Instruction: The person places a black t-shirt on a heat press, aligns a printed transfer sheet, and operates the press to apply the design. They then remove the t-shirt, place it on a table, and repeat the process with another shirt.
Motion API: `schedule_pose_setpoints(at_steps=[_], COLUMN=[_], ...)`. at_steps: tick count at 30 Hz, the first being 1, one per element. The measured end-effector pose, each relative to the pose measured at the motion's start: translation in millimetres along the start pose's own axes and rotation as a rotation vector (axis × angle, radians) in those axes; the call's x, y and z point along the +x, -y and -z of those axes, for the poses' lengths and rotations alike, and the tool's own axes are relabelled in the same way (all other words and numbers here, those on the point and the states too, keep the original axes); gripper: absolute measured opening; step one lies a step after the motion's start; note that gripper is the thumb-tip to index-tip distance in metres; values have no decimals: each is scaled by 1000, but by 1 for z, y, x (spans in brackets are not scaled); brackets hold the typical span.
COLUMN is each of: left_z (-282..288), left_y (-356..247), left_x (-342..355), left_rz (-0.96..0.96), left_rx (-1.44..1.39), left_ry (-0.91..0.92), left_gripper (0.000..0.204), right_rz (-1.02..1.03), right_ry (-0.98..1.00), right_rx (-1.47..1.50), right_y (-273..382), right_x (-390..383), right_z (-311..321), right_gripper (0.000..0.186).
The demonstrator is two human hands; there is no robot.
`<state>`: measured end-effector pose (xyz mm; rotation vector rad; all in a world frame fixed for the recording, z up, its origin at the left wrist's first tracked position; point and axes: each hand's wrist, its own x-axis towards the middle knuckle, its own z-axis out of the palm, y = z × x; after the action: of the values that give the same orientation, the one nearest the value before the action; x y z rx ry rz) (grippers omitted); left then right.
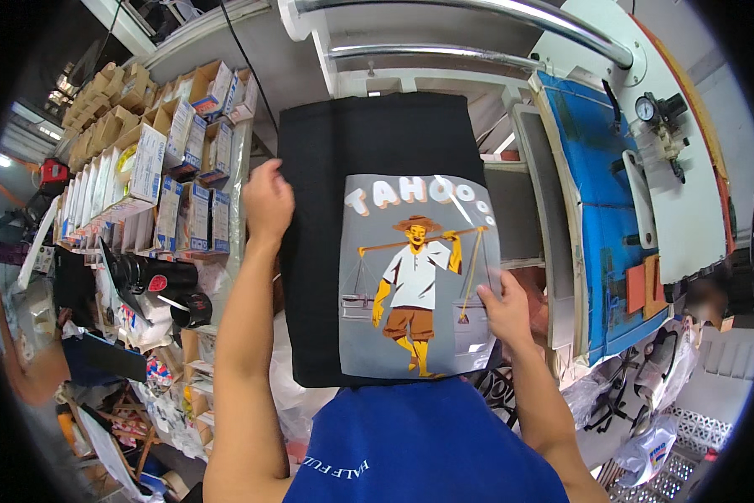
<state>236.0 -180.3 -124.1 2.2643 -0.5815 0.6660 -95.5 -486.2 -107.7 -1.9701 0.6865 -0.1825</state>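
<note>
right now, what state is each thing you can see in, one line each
Black cloth: spread out, slightly wrinkled
Printed sheet: picture side up over the cloth, pinched at its right edge
Right hand: thumb on the sheet
Left hand: fingers curled by the cloth's left edge, contact unclear
Brown boxes: piled up
Blue panel: smudged
Gauge: mounted, reading illegible

A printing workshop, shown by the framed blue screen [599, 243], pressure gauge [644, 108] and stacked cartons [108, 96].
</note>
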Motion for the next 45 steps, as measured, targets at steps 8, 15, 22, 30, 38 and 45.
schedule_pose_setpoints(at_steps=[8, 15, 22, 30, 38, 45], left_z=[83, 92, 87, 91, 92, 34], left_y=[-1, -91, -85, -87, -86, -49], left_x=[-116, -158, -166, -164, -150, -43], left_rz=[276, -95, -76, -103, -39, -229], left_rx=[13, 23, 38, 27, -103, -41], left_ry=[-40, 450, 466, 470, 397, 330], left_gripper=[17, 38, 46, 45, 43, 38], right_rz=[49, 310, 569, 596, 580, 697], right_ry=[72, -214, 76, 9, -53, -76], right_rx=[-156, -538, -781, -679, -602, -626], right_y=[59, 69, 7, -5, 2, 49], right_x=[110, 73, -13, -20, -11, 122], right_z=[-42, -35, -21, -22, -20, -42], right_gripper=[40, 50, 62, 59, 51, 48])
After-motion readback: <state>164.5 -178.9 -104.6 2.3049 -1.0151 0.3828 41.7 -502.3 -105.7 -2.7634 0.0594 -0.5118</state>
